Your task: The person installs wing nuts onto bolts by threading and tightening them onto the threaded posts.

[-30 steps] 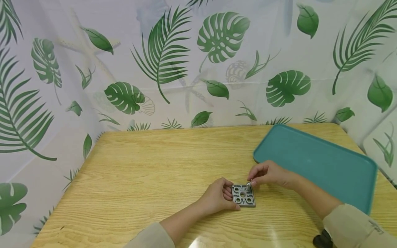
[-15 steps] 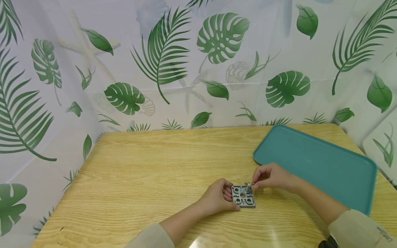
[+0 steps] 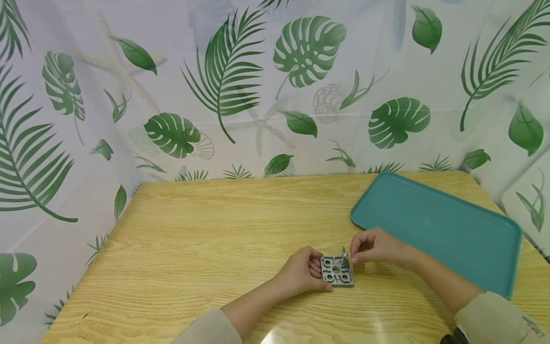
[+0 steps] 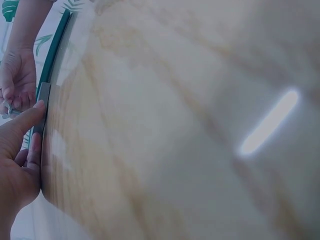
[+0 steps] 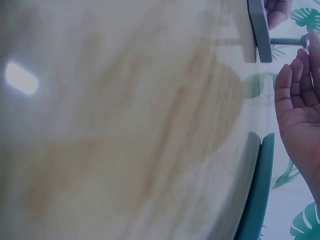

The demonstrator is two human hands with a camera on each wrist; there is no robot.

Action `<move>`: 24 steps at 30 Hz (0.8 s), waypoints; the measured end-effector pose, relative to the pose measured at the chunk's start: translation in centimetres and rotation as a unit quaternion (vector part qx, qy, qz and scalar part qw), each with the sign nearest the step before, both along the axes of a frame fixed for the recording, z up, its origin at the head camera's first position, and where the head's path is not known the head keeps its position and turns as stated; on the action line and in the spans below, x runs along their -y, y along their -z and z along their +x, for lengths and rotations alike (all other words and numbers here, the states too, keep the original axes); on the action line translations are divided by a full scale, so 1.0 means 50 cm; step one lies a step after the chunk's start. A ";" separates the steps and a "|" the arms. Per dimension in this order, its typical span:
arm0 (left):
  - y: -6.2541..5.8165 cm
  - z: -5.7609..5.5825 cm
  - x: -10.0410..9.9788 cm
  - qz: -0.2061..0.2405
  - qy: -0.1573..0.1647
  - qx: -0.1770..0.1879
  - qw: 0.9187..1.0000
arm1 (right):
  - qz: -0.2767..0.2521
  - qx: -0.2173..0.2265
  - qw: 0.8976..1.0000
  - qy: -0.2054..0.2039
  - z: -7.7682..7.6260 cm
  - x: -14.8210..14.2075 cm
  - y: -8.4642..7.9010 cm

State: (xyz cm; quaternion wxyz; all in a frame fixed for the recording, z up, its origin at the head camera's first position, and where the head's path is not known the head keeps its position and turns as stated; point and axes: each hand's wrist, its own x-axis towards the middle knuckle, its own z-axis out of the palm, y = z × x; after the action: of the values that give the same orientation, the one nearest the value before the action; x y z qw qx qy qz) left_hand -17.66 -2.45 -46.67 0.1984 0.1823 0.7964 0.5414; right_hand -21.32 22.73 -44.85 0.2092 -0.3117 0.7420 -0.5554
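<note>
My left hand (image 3: 298, 272) grips a square grey metal plate (image 3: 336, 278) along its left side, thumb at the near corner and fingers behind. The plate has round holes at the corners and centre, and stands edge-on in the left wrist view. A silver wing bolt (image 3: 344, 258) stands upright at its far right hole. At the bolt's head are the thumb and bent fingers of my right hand (image 3: 375, 246), which pinch it from the right. Seen from the right wrist, the bolt's thin shank (image 5: 286, 41) runs from the plate to the fingertips.
A teal tray (image 3: 434, 229) lies at an angle on the right, under and behind my right forearm. The wooden table (image 3: 206, 239) reaches back to a leaf-printed curtain (image 3: 240, 86). Below my right sleeve a black object (image 3: 454, 337) shows at the bottom edge.
The bolt's wings have turned from lying sideways to pointing upward in the head view. My right fingers have shifted slightly right. The left hand and plate stay put.
</note>
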 end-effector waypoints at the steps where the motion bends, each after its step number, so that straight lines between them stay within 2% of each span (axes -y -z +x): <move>1: 0.001 0.000 0.000 0.000 0.000 0.000 1.000 | 0.004 0.002 1.000 0.008 -0.002 -0.001 0.001; 4: 0.002 0.001 0.000 -0.004 0.002 0.000 1.000 | -0.002 0.006 1.000 0.012 -0.010 -0.005 0.004; 11: -0.001 0.003 0.000 -0.008 0.001 0.003 1.000 | -0.011 0.012 0.999 -0.043 -0.025 -0.002 0.007; 14: -0.001 0.002 -0.001 -0.008 0.001 0.003 1.000 | -0.008 -0.004 0.999 -0.047 -0.025 0.001 0.006; 19: 0.001 0.000 -0.001 -0.007 -0.001 0.001 1.000 | 0.005 -0.041 0.999 -0.007 -0.016 0.002 0.004; 24: 0.003 0.000 0.000 -0.006 -0.003 -0.003 1.000 | 0.038 -0.096 0.992 0.071 0.011 0.011 -0.002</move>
State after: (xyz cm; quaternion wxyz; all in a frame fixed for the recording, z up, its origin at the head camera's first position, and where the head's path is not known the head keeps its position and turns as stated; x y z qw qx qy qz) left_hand -17.67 -2.45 -46.80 0.1950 0.1805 0.8008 0.5368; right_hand -20.76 22.16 -44.76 0.1086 -0.3015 0.7996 -0.5078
